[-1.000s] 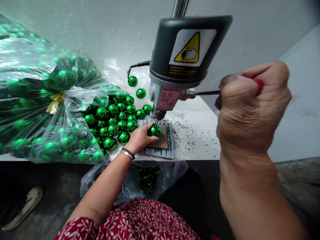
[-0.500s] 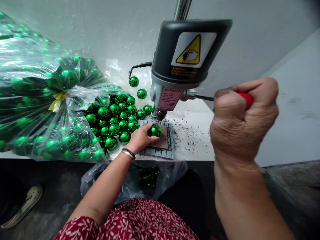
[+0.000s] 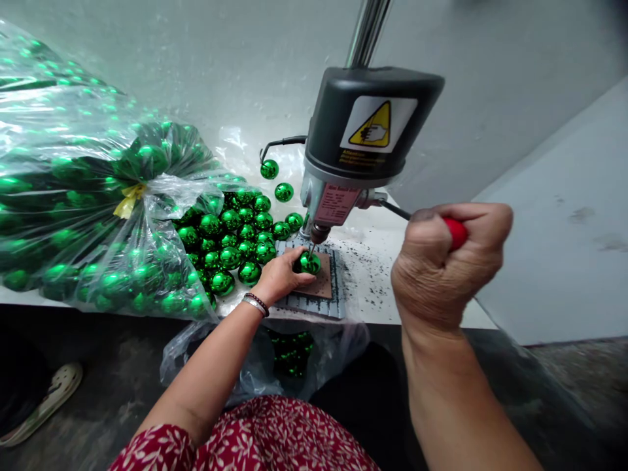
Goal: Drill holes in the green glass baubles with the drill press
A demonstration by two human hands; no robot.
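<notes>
My left hand (image 3: 282, 275) grips a shiny green ball (image 3: 310, 263) between thumb and fingers, on a brown board (image 3: 321, 286) over the ridged grey base (image 3: 337, 299). Above it stands a bench drill (image 3: 373, 124), its thin bit (image 3: 313, 248) reaching the ball's top; how deep it goes I cannot tell. At the right, my right hand (image 3: 449, 261) is wrapped around the red knob (image 3: 456, 233) of the drill's lever (image 3: 396, 210).
Loose green balls (image 3: 229, 239) lie left of the drill beside a tied clear bag (image 3: 93, 229) full of them. Dark chips (image 3: 363, 275) litter the white table (image 3: 402, 297). An open plastic bag (image 3: 338, 353) with green balls hangs below the edge. A person's clog (image 3: 53, 399) shows at lower left.
My right hand has moved down and left with the lever's red knob. My left hand still holds the ball under the bit. The whole view has shifted slightly.
</notes>
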